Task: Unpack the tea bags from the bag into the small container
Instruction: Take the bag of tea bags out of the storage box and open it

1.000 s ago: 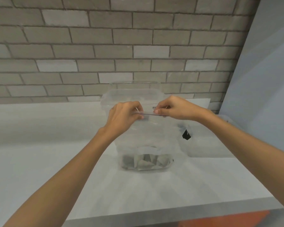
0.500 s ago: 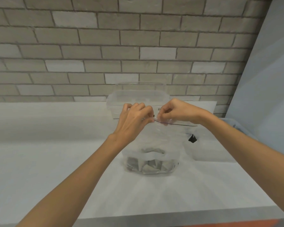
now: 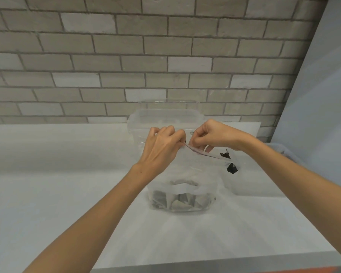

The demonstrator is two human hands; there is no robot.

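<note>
**Tea bags (image 3: 180, 200) at the bottom of their bag: opening stage**

Head view. The tea bags lie in a loose heap at the bottom of a clear plastic bag (image 3: 195, 172), which stands upright on the white worktop (image 3: 67, 203) in front of the person. The left hand (image 3: 163, 148) and the right hand (image 3: 213, 137) meet at the middle of the bag's top edge, each with curled fingers pinching the plastic at the zip seal (image 3: 205, 153). To the right of the hands the seal runs as an unbroken dark line; whether it has begun to part between the fingertips cannot be told.

A tall clear container (image 3: 165, 117) stands just behind the bag, against the brick wall (image 3: 165, 56). A lower clear container (image 3: 260, 180), with a black clip (image 3: 232, 168) on its near side, stands just beside the bag on the right. Which of the two is the small container meant by the task cannot be told, and no tea bags are visible in either.

Progress, as a judgement: the task is at its first step. Nothing has been transferred. Opening the seal, taking out the tea bags and placing them in the container all remain.
</note>
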